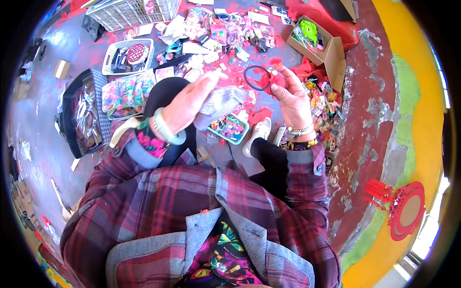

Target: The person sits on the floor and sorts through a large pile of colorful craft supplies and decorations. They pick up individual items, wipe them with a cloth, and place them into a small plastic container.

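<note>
My right hand [294, 98] is raised in front of me, thumb and fingers pinching a black hair tie [246, 79] whose loop stands out to the left. A red piece [276, 80] shows at the pinch, perhaps part of the hair tie. My left hand [185, 103] is over my left knee, its fingers long and close together. Against its palm side is a crumpled grey-lilac checked cloth [220, 106], which it appears to hold; the thumb's grip on it is hidden. Below the cloth, a small light-blue basket [238, 140] with colourful small pieces stands on the floor.
Ahead lies a wide pile of hair accessories [240, 33]. A white basket [108, 72], a dark bag [72, 110] and a grey crate [113, 19] stand to the left. An open cardboard box [336, 62] and another accessory heap [329, 110] are on the right, beside the wall.
</note>
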Available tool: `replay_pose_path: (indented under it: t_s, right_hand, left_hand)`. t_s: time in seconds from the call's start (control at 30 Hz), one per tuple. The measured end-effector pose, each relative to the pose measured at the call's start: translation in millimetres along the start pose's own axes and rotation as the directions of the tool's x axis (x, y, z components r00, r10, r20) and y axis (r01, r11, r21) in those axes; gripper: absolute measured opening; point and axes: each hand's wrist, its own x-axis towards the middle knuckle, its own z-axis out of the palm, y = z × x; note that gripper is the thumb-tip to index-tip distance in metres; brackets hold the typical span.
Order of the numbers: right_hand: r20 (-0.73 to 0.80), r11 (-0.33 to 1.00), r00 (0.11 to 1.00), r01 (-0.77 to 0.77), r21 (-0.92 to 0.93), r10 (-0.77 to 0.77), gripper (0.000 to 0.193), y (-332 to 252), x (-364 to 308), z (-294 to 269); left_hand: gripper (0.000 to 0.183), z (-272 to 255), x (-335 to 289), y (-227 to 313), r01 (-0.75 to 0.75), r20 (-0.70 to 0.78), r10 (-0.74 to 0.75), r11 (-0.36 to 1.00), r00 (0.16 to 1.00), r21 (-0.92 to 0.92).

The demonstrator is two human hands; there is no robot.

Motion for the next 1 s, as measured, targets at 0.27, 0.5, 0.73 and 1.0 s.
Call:
replay_pose_path:
  t_s: [0.27,0.5,0.73,1.0]
  right_hand:
    - [-0.236,0.948,0.940,0.284,0.146,-0.245,0.039,30.3,-57.2,75.2]
    - [-0.099,0.932,0.929,0.346,-0.107,-0.356,0.042,40.9,-68.9,74.4]
    - [0.025,0.975,0.999,-0.027,0.220,0.022,0.026,46.6,-75.5,54.2]
    - [0.013,0.951,1.000,-0.018,0.310,0.015,0.008,23.1,-82.5,19.9]
  left_hand:
    - [0.067,63.6,-16.0,-11.4,-0.069,0.196,0.100,0.984,0.975,-0.162]
    - [0.029,55.7,-19.9,-24.1,-0.155,-0.093,0.133,0.944,0.987,-0.290]
    - [0.033,48.1,-28.7,-2.9,-0.201,0.078,0.194,0.975,0.978,0.096]
    - [0.031,36.7,-21.5,-8.6,-0.306,0.149,0.276,0.917,0.950,0.254]
